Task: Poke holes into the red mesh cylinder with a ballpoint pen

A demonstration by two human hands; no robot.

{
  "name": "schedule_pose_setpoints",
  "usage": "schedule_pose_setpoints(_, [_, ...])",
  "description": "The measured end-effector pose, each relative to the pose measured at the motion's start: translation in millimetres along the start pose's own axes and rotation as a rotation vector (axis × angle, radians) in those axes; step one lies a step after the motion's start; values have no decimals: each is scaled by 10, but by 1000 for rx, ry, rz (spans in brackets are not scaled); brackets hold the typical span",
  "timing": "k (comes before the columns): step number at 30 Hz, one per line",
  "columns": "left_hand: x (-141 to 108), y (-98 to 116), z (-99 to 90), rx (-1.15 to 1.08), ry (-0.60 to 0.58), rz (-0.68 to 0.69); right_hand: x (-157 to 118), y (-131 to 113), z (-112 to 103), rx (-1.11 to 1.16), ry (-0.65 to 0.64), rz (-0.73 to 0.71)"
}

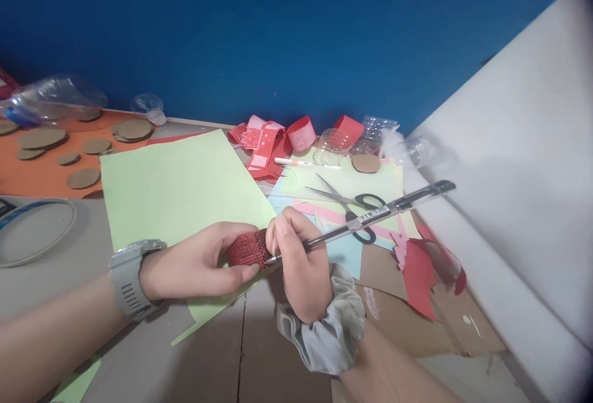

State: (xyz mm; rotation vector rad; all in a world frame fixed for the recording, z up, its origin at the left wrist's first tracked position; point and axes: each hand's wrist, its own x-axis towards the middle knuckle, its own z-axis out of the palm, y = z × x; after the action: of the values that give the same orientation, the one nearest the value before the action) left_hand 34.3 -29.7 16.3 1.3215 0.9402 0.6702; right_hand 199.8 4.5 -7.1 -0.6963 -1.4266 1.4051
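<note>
A small red piece with dark crosshatch marks (245,248) is held between my two hands near the middle of the view. My left hand (208,261), with a grey watch at the wrist, grips it from the left between thumb and fingers. From the right, my right hand (299,254) holds a clear and black pen (375,214), its tip touching the right edge of the red piece. The pen's capped end points up and right. Under my left hand lies a large light green sheet (180,186).
Black-handled scissors (345,199) lie on coloured papers beyond my right hand. Cardboard discs (42,138) rest on orange paper (28,174) at left. Red paper scraps (419,273) lie on cardboard (449,322) at right. Clear plastic pieces stand along the blue wall (259,32).
</note>
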Motion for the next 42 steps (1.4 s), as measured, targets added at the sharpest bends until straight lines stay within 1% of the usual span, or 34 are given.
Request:
schedule_pose_setpoints(16, [-6, -35, -8, 67, 1, -16, 23, -31, 16, -4, 3, 21])
schedule_pose_setpoints(20, [-4, -44, -15, 48, -15, -17, 20, -43, 15, -4, 1, 32])
schedule_pose_setpoints(25, [-2, -43, -18, 36, -6, -7, 22, -28, 10, -4, 3, 37])
schedule_pose_setpoints(32, [-17, -102, -34, -4, -18, 0, 32, -46, 15, -18, 0, 56])
schedule_pose_setpoints(33, [-19, -106, -34, -8, -37, 7, 33, -51, 18, -17, 4, 55])
schedule_pose_setpoints(36, [-17, -95, -28, -35, -37, -3, 34, -60, 23, -15, 23, 54])
schedule_pose_setpoints(42, [-4, -49, -8, -10, -18, -14, 20, -48, 14, -26, 8, 61])
